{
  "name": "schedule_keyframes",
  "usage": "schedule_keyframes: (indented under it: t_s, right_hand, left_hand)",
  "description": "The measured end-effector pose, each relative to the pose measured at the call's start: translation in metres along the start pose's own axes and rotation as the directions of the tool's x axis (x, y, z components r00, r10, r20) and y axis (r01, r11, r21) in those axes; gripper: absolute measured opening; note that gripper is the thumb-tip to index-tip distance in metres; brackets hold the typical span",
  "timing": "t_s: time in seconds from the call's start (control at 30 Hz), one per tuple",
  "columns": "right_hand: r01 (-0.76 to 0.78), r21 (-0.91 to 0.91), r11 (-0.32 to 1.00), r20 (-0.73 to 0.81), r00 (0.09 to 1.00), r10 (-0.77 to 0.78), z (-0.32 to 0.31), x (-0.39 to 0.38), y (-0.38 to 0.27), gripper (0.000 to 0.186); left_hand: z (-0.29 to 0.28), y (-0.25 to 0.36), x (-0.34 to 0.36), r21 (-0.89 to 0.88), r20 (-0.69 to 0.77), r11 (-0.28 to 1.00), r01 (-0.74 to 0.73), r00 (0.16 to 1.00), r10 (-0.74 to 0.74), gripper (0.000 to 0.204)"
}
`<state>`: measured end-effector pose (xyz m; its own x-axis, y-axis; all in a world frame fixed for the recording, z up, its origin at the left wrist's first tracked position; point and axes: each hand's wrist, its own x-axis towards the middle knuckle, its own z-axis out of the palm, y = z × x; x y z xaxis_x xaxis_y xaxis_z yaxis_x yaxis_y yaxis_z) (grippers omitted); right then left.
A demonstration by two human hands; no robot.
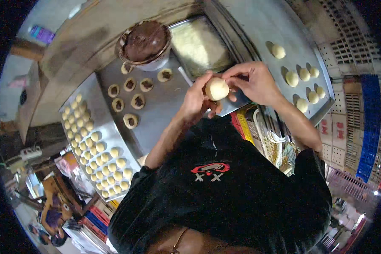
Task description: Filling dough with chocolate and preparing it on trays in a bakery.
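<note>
The dough ball [217, 89] is cupped in the left hand's [194, 98] curled fingers, likely to keep it still; the right hand's [255, 84] fingers are bent at its edge (grip unclear).

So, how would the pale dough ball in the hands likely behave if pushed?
The dough ball would probably dent: nearby dough rounds lie flattened under dark filling. Its rounded outline suggests it might roll a little if set down.

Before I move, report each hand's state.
Left hand: holding a pale dough ball, fingers curled.
Right hand: fingers bent at the ball's right side; whether they grip it cannot be told.
</note>
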<state>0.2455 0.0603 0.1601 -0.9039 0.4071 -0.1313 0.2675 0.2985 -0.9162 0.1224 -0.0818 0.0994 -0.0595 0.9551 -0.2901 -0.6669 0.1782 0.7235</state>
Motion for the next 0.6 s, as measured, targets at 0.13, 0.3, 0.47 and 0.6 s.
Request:
schedule_keyframes:
  t_s: [0.13,0.3,0.47,0.6]
  right_hand:
    - [-0.085,0.136,0.987,-0.114,0.988,0.101,-0.037,-0.002,0.029,0.032]
    - [0.119,-0.178,0.977,-0.150,0.978,-0.146,-0.067,-0.005,0.039,0.046]
    - [-0.045,-0.251,0.967,-0.362,0.931,-0.050,-0.125,0.030,0.077,0.044]
    - [-0.083,-0.426,0.901,-0.452,0.882,-0.133,-0.181,0.075,0.101,0.042]
  left_hand:
    - [0.020,-0.005,0.036,0.035,0.094,0.999,-0.020,0.995,0.016,0.070]
    - [0.048,-0.008,0.063,0.060,0.159,0.997,-0.047,0.987,0.037,0.066]
    - [0.046,-0.019,0.060,0.240,-0.038,0.966,-0.099,0.993,0.111,0.065]
    - [-0.017,-0.048,0.031,0.201,-0.279,0.976,-0.080,0.951,0.135,0.066]
